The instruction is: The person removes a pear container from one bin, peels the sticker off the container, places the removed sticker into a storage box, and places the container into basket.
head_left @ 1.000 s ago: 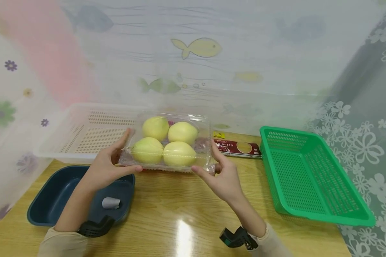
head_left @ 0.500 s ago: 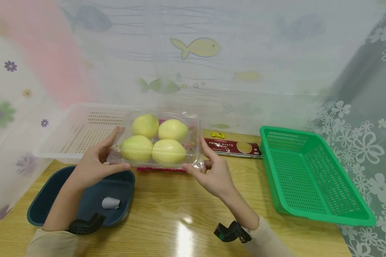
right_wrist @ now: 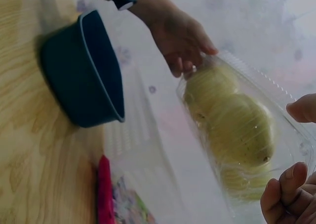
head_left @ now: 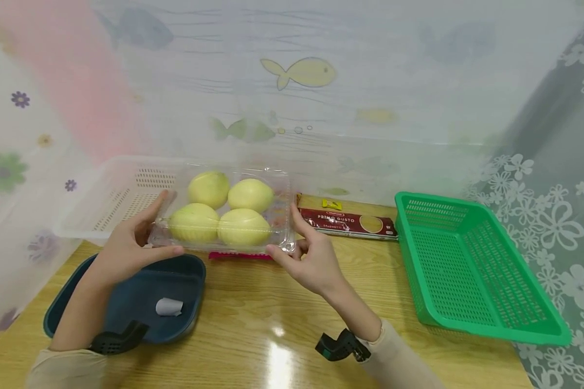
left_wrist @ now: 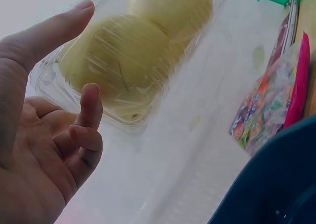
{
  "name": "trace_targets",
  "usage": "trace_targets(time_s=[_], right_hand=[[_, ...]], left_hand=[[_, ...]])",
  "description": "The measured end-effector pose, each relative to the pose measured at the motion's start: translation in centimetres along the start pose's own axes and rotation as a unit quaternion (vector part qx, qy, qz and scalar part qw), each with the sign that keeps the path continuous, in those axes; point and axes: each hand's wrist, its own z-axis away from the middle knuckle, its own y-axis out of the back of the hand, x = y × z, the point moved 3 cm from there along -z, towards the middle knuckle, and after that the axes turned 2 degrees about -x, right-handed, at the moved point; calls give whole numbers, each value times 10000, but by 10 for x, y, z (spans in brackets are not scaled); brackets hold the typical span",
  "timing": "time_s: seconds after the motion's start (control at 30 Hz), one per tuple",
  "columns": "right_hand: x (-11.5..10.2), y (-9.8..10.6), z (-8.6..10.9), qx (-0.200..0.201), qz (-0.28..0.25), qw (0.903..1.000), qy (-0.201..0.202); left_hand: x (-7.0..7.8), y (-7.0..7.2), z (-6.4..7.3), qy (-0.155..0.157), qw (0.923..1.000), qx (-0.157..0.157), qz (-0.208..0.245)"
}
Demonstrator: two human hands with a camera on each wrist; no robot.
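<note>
A clear plastic clamshell box (head_left: 283, 213) holds several pale yellow-green round fruits (head_left: 243, 227). It is held up off the table, tilted, with its lid closed. My left hand (head_left: 126, 246) grips its left end, thumb at the front edge. At the right end, my right hand (head_left: 313, 259) holds it likewise, fingers partly hidden behind the wall. From the left wrist, the box corner (left_wrist: 49, 78) sits beyond the thumb and bent fingers; the right wrist view has the fruits (right_wrist: 239, 130) between both hands.
A white basket (head_left: 92, 216) stands at back left, partly behind the box. Below it sits a dark blue basin (head_left: 194, 302) with a small whitish roll (head_left: 168, 307). A spaghetti pack (head_left: 347, 222), yellow sachet (head_left: 332, 204), pink-edged bag (left_wrist: 269, 105) and green basket (head_left: 420, 302) are also there.
Both hands have carried the box of fruits leftward, toward the white basket. The spaghetti pack and the pink-edged bag behind it now show more. The baskets and basin stay in place.
</note>
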Motion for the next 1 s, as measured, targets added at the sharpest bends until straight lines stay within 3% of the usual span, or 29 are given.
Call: trace_targets(time_s=[0.13,0.33,0.6,1.0], right_hand=[[-1,-6,-5,-20,49,9999,96],[-4,-15,-11,-116,13,9998,178],[-4,-24,-17,-179,43,9998,94],[-4,-34,-28,-323,199,9993,51]], left_hand=[[-4,7,2,-63,9994,4,351],[-8,17,5,-175,9984,66,529],[-9,27,8,50,9999,128,45],[-20,40,11,60,9998,128,149]])
